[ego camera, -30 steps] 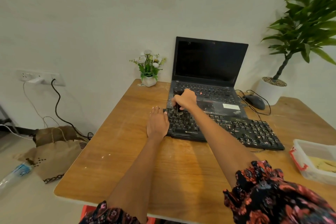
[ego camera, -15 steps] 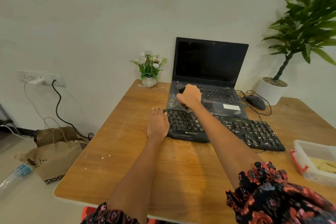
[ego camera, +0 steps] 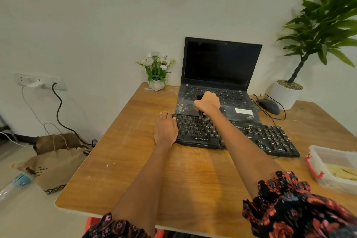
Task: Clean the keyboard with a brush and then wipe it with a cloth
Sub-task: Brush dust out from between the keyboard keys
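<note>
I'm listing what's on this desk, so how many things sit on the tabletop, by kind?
Keyboard: 1
Laptop: 1
Mouse: 1
Potted plants: 2, the flower pot and the leafy plant
Plastic container: 1
Total: 6

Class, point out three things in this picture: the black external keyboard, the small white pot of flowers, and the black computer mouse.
Black external keyboard [ego camera: 270, 137], head view, on the right-hand keys.
Small white pot of flowers [ego camera: 156, 84], head view, on the pot's front wall.
Black computer mouse [ego camera: 269, 105], head view, on its domed top.
</note>
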